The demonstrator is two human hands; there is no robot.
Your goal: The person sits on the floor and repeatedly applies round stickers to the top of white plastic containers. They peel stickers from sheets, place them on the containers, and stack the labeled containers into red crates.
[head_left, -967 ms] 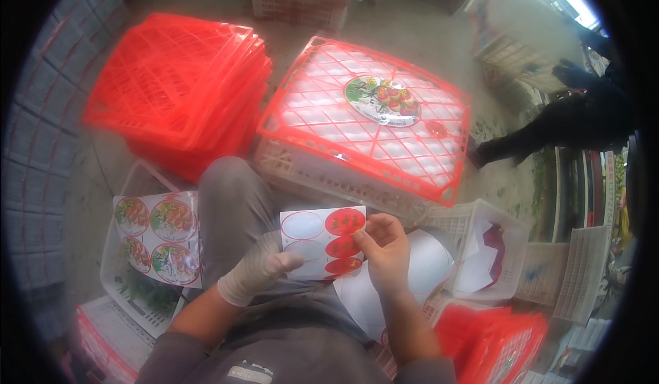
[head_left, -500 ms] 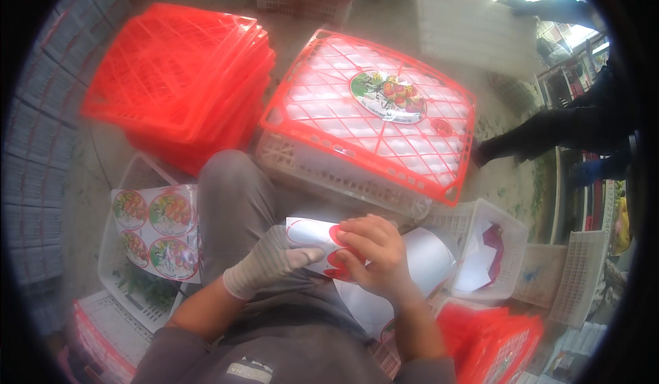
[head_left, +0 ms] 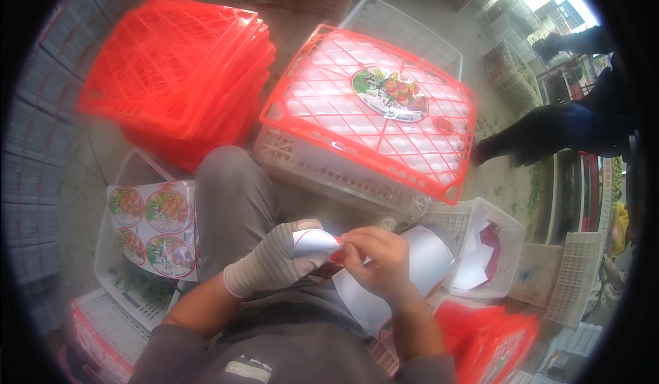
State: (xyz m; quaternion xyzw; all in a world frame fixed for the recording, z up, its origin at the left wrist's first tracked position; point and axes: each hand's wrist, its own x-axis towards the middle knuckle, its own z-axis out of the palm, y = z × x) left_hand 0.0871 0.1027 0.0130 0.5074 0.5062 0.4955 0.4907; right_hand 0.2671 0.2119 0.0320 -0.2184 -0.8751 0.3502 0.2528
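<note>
My left hand (head_left: 274, 264), in a pale striped work glove, grips a small white sheet of red round stickers (head_left: 312, 240), which curls over between finger and thumb. My bare right hand (head_left: 377, 257) is pinched at the sheet's right edge, where red sticker (head_left: 337, 256) shows by the fingertips. Its fingers partly hide what they hold. Under my right forearm a larger curled white sheet (head_left: 429, 257) lies on my lap. Ahead stands a crate with a red lattice lid (head_left: 322, 120), white padding under it and an oval fruit label (head_left: 390, 94) on top.
Stacked red lids (head_left: 171, 68) stand at the left, above a sheet of round fruit labels (head_left: 161, 212) on a white basket. A white bin (head_left: 508, 247) at the right holds paper. More red lids (head_left: 480, 336) lie near right. Another person's dark leg (head_left: 542, 133) is at the right.
My right fingers have closed into a pinch at the sheet's edge, and the sheet has curled in my left hand. A pale crate by the other person has come down behind the red-lidded crate.
</note>
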